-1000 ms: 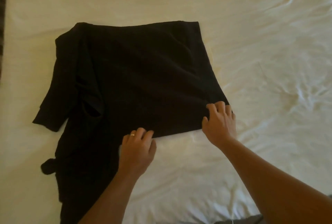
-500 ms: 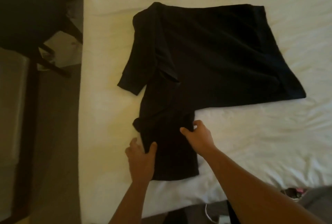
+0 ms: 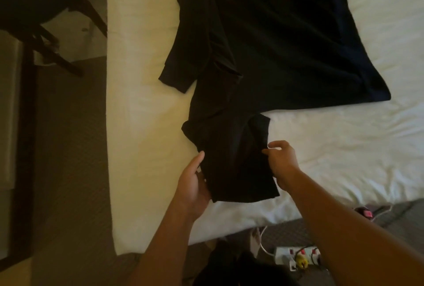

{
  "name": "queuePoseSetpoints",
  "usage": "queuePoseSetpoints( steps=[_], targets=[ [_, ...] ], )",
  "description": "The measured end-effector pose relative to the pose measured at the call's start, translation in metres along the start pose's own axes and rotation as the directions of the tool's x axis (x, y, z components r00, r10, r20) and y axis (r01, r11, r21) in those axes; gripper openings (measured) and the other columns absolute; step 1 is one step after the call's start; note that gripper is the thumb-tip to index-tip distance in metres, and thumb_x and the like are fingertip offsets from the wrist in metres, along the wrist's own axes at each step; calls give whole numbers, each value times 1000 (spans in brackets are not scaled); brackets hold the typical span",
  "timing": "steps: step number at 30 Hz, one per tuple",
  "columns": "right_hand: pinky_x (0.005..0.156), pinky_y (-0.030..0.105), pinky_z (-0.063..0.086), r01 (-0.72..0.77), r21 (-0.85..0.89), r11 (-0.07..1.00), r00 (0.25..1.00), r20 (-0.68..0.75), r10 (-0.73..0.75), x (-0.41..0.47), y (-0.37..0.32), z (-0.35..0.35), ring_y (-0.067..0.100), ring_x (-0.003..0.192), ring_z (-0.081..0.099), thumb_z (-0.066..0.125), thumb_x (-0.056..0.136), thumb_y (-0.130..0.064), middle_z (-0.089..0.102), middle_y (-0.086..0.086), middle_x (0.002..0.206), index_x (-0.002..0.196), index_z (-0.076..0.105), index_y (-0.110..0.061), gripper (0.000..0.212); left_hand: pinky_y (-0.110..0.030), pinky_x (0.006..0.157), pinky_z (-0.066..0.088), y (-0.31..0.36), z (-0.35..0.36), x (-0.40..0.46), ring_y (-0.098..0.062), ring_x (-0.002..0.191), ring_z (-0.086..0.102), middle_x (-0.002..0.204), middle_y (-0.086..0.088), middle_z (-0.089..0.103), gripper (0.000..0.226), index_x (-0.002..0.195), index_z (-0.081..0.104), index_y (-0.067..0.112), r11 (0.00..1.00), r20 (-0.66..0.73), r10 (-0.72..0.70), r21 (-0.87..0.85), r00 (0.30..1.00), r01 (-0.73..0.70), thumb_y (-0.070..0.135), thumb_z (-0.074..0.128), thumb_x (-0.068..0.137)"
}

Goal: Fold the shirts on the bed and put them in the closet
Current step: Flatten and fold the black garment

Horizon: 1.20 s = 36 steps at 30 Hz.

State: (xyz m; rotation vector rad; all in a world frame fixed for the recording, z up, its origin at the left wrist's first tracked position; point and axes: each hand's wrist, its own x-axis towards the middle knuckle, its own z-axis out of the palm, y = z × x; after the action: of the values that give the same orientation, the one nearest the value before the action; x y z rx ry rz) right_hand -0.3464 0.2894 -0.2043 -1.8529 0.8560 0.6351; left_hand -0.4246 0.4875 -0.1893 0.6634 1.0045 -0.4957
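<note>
Both hands hold the near end of a black shirt spread on the white bed.

The shirt's long axis runs from the lower centre of the frame up toward the upper right, its wide folded body lying flat at the top and one short sleeve sticking out to the left. It is plain, dark and creased. The narrow near end sits between the hands: the left hand cups its left edge with thumb raised, and the right hand pinches its right edge with curled fingers.
</note>
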Motion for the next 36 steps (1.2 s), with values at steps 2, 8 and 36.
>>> queuePoseSetpoints(
  steps=[2, 8, 36],
  targets=[
    [62, 40, 51, 85, -186, 979, 996, 13, -84, -7, 17, -13, 23, 71, 59, 51, 98, -4, 60, 6, 86, 109, 61, -16, 19, -40, 97, 40, -4, -7, 2, -47, 131, 42, 132, -17, 51, 67, 149, 48, 14, 991, 43, -8, 136, 999, 2, 50, 62, 95],
    [49, 33, 47, 117, -515, 849, 979, 205, -11, -18, 55, -40, 28, 50, 54, 55, 92, -5, 58, 19, 67, 82, 65, 0, 15, -53, 113, 40, -30, -14, -1, -25, 124, 61, 121, 6, 74, 39, 128, 67, 26, 877, 39, 102, 467, 994, -108, 41, 68, 92],
    [78, 42, 58, 427, -806, 410, 902, 410, -132, -33, 89, -59, 24, 76, 63, 58, 92, -36, 63, 6, 82, 87, 61, -13, 24, -33, 62, 60, -111, -37, -7, -25, 77, 72, 98, -12, 72, 11, 101, 62, 14, 506, -110, 261, 862, 959, -39, 25, 59, 102]
  ],
)
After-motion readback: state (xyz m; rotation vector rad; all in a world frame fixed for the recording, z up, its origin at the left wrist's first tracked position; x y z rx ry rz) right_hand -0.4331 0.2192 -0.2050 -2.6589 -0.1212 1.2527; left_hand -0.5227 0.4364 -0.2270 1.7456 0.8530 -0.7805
